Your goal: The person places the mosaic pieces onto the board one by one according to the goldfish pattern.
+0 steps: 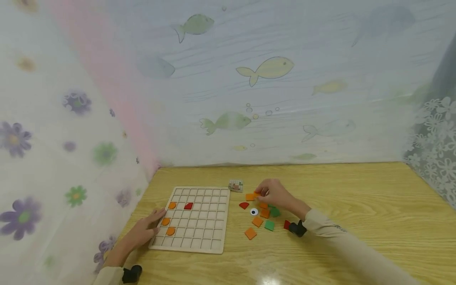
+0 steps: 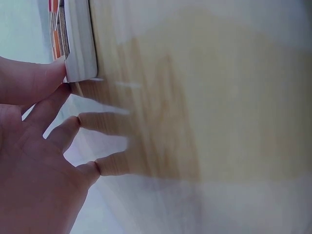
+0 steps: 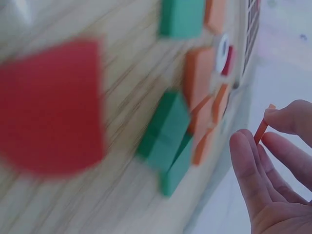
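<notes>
My left hand (image 1: pixel 139 232) rests at the left edge of a pale wooden grid board (image 1: pixel 210 215). In the left wrist view its thumb (image 2: pixel 34 78) touches the board's side, and its other fingertips rest on the table. Three orange round pieces (image 1: pixel 171 231) and a red piece (image 1: pixel 188 206) lie in the grid. Right of the board, my right hand (image 1: pixel 276 194) pinches a thin orange tile (image 3: pixel 262 130) between thumb and fingers, just above the loose pieces. Among these lie orange squares (image 1: pixel 250 233), green pieces (image 1: pixel 269 225), a red quarter-round piece (image 1: pixel 244 205) and a white eye disc (image 1: pixel 254 212).
A small patterned card (image 1: pixel 236 185) lies by the board's upper right corner. Another red piece (image 1: pixel 286 225) is near the right wrist's black camera (image 1: pixel 297 228). A fish-patterned curtain (image 1: pixel 228 142) hangs behind the wooden table (image 1: pixel 356 221), a flowered one (image 1: pixel 71 174) at left.
</notes>
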### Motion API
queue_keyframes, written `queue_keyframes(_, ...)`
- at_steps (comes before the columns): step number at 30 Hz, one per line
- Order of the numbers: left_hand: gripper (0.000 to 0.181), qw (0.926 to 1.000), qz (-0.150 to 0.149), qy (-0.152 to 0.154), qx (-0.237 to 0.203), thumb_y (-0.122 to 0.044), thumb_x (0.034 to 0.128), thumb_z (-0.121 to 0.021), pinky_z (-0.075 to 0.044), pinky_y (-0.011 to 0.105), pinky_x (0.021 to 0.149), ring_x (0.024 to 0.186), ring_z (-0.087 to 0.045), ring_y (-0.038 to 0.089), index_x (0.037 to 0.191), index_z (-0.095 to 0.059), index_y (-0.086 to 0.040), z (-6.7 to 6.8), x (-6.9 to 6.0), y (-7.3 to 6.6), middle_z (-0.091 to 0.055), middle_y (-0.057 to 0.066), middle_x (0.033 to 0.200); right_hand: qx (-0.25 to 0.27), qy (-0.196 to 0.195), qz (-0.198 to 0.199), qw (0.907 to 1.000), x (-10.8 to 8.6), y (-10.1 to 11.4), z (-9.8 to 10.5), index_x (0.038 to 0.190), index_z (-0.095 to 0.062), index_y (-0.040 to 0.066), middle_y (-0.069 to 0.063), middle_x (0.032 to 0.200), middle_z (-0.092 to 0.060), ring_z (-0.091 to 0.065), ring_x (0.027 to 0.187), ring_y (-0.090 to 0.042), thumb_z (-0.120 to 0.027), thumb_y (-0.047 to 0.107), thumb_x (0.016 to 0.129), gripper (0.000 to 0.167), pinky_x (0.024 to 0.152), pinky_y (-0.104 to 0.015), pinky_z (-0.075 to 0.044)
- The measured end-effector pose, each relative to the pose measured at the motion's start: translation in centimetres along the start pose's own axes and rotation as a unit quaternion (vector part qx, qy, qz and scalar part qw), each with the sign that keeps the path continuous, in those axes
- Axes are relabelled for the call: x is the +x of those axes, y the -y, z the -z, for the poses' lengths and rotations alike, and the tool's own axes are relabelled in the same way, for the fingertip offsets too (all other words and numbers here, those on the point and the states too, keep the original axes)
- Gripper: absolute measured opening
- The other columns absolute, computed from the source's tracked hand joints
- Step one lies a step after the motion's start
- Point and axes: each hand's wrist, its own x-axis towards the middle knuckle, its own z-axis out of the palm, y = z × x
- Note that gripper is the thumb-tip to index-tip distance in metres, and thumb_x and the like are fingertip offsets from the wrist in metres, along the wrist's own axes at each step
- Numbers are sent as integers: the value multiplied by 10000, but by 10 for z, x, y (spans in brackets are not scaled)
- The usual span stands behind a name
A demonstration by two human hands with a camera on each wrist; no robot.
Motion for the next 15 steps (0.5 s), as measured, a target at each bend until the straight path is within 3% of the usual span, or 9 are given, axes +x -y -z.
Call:
queue_keyframes(4, 593, 10000, 27, -26, -7, -66, 922, -552, -139, 691, 1020, 1366, -114, 488, 1471, -328, -37, -2, 1, 1, -145, 312, 1499, 83, 59, 79, 9999, 7, 11, -10, 944, -726, -14, -114, 884, -661, -638, 716, -177, -711, 43, 814, 144, 625, -222, -532)
queue_keyframes(10, 584, 10000, -17, -49, 9, -81, 932, -542, -46, 716, 1006, 1365, -104, 495, 1472, -325, -35, -1, 2, 2, -147, 308, 1502, 273, 164, 153, 9994, 23, 33, -24, 943, -721, 7, -100, 868, -642, -639, 719, -179, -704, 44, 822, 128, 633, -213, -531)
queue_keyframes(15, 587, 10000, -10, -45, 1, -63, 926, -538, -108, 693, 1024, 1363, -108, 498, 1471, -321, -27, -2, 2, 2, -140, 318, 1498, 253, 307, 341, 9986, 36, 46, -38, 957, -726, 5, -98, 878, -661, -643, 709, -148, -695, 52, 831, 139, 671, -239, -541)
